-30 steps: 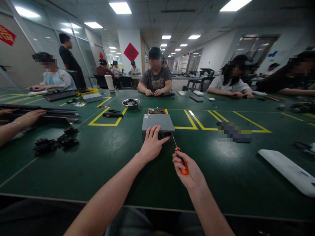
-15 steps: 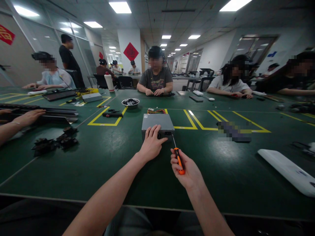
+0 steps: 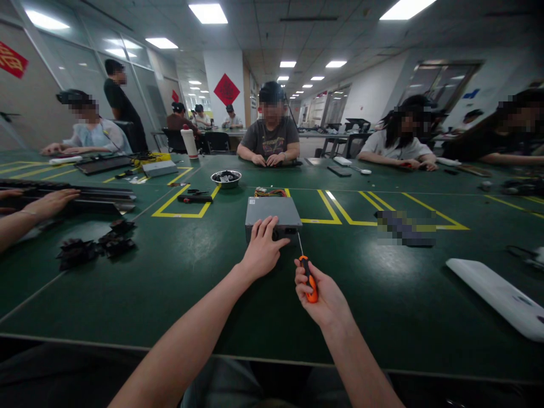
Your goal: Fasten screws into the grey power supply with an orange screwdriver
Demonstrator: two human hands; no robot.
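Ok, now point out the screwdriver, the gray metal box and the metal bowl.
Screwdriver (image 3: 307, 272), head view: on its handle.
Gray metal box (image 3: 273, 210), head view: on its top panel.
Metal bowl (image 3: 226, 185), head view: on its near outer wall.

A grey box lies flat, an orange-black screwdriver slanting toward its front.

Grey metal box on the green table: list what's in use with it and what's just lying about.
In use:
- grey metal box, left hand on it
- orange-and-black screwdriver in the right hand
- multicoloured wires at the box's far side

Apparently just lying about:
- round silver bowl of small parts
- long white plastic object
- jagged black clumps
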